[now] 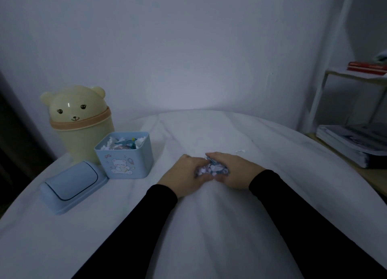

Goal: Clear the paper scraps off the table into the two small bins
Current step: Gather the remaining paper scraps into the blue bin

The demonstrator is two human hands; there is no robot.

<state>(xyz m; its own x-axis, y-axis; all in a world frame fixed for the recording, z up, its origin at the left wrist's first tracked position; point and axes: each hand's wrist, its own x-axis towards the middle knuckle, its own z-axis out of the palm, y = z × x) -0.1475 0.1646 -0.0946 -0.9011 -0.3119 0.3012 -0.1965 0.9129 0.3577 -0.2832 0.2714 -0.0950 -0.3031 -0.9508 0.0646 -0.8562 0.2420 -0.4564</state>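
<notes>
While both hands, the left hand (186, 174) and right hand (234, 170), seemingly cup the gathered paper scraps (211, 168), they must next be lifted toward the open blue bin (125, 156) at ten o'clock.

Dim, bluish, soft picture; wide-angle bending at the edges.

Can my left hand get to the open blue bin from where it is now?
Probably yes: the left hand has only bare tablecloth between it and the blue bin, whose lid lies off beside it. But it is cupping scraps.
</notes>
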